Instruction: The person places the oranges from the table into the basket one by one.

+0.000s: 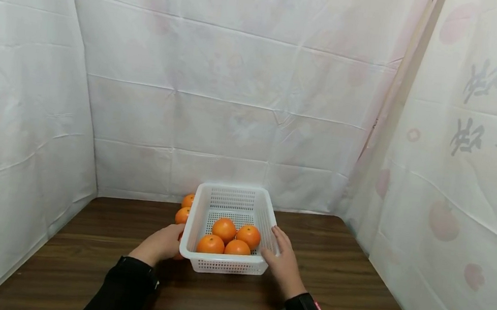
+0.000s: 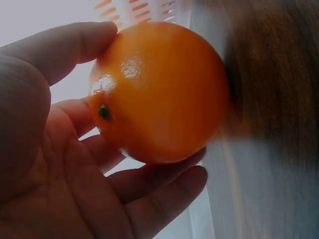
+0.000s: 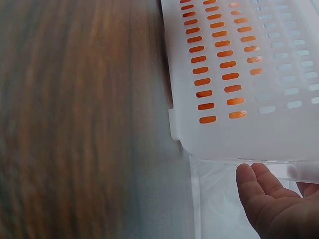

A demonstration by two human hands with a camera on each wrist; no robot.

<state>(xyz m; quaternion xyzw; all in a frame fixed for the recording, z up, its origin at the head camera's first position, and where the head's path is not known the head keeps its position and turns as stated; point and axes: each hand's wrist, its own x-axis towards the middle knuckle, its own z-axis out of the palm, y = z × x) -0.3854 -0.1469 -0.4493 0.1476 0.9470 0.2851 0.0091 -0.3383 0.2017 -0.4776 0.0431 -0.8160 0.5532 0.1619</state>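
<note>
Basket point(image 1: 228, 267) is sitting toward the bench's point(image 1: 344, 283) far edge, four oranges point(image 1: 224, 229) resting inside near its front edge. Left hand point(image 1: 160, 243) is gripping one orange point(image 2: 159, 92) outside the left edge, thumb and fingers cupping it, probably against rolling. Right hand point(image 1: 285, 266), its grip loose, is touching the right edge, probably for steadying. Two loose oranges point(image 1: 182, 215) are lying along the left edge; whether more are hiding, I cannot tell.

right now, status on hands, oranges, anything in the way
Left hand holds an orange beside basket. Right hand touches basket's right side. Four oranges inside. Basket wall between those and held orange.
</note>
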